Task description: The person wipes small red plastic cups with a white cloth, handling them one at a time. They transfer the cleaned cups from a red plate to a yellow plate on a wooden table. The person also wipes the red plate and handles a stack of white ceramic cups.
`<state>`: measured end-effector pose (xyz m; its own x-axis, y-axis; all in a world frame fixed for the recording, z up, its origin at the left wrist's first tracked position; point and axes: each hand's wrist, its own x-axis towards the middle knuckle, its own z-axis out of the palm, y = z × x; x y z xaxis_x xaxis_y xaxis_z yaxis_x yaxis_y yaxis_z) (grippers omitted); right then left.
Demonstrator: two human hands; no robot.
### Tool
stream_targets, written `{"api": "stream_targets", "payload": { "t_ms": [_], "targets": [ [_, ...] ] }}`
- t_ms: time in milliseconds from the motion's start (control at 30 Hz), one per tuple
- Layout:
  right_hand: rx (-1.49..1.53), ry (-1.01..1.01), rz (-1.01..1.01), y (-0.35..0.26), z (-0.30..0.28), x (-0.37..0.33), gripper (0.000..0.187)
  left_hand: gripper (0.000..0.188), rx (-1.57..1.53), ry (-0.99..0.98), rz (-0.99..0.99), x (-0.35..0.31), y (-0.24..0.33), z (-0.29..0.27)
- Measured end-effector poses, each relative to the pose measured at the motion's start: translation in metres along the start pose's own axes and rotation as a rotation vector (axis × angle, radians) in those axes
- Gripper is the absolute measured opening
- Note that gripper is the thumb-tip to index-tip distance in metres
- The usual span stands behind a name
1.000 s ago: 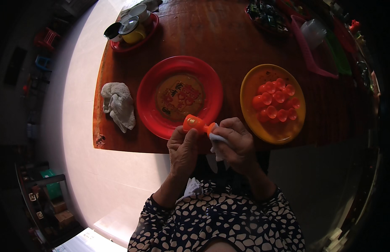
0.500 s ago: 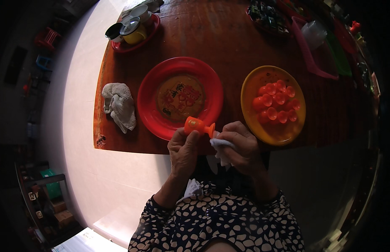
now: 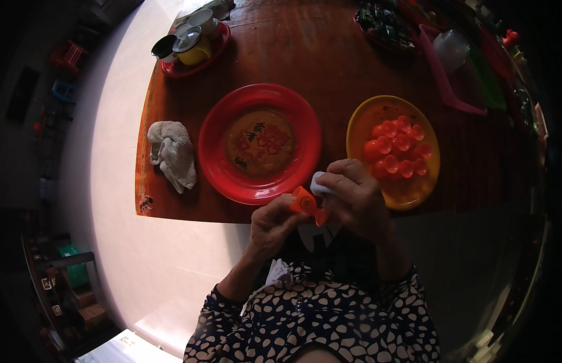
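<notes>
My left hand (image 3: 270, 225) grips a small orange stemmed cup (image 3: 304, 202) by its bowl, just past the table's near edge. The stem end of the cup tilts down toward my right hand (image 3: 361, 202). Pinched in that right hand is a white cloth (image 3: 319, 183), its bulk partly hidden by the fingers and held close to the cup. Beyond the left hand lies a large red plate (image 3: 212, 154) with a patterned middle. On the right, a yellow oval tray (image 3: 408, 195) carries several red-orange cups (image 3: 402, 143) clustered together.
A crumpled pale towel (image 3: 172, 154) lies left of the plate. Far left, a red tray (image 3: 219, 53) bears mugs, one a yellow mug (image 3: 195, 53). At the far right are a pink basket (image 3: 449, 94) and dark packets (image 3: 381, 24). The wooden table's (image 3: 281, 54) near edge runs below the plate.
The cup has moved nearer to me and slightly right, and its stem end has swung downward. The right hand with the cloth has shifted up from the stem toward the bowl end.
</notes>
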<state>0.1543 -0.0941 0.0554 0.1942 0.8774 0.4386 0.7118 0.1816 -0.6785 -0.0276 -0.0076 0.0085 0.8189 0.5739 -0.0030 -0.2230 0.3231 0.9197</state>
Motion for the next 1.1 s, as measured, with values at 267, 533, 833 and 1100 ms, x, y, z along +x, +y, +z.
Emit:
{"api": "stream_targets", "payload": {
  "t_ms": [267,533,833,1100],
  "targets": [
    [0.520,-0.099,0.070,0.012,0.005,0.000,0.027,0.023,-0.121,-0.068,0.037,0.004,0.007,0.000],
    [1.143,-0.038,0.580,0.016,0.031,-0.022,0.027,0.022,-0.461,0.019,-0.004,0.005,-0.001,-0.001],
    [0.968,0.262,0.575,-0.018,0.065,-0.026,0.034,0.024,-0.634,0.280,-0.044,0.019,-0.020,0.008],
    [0.120,0.291,0.090,-0.018,0.072,-0.028,0.046,0.030,-0.608,0.392,-0.153,0.022,-0.013,0.013]
  ]
}}
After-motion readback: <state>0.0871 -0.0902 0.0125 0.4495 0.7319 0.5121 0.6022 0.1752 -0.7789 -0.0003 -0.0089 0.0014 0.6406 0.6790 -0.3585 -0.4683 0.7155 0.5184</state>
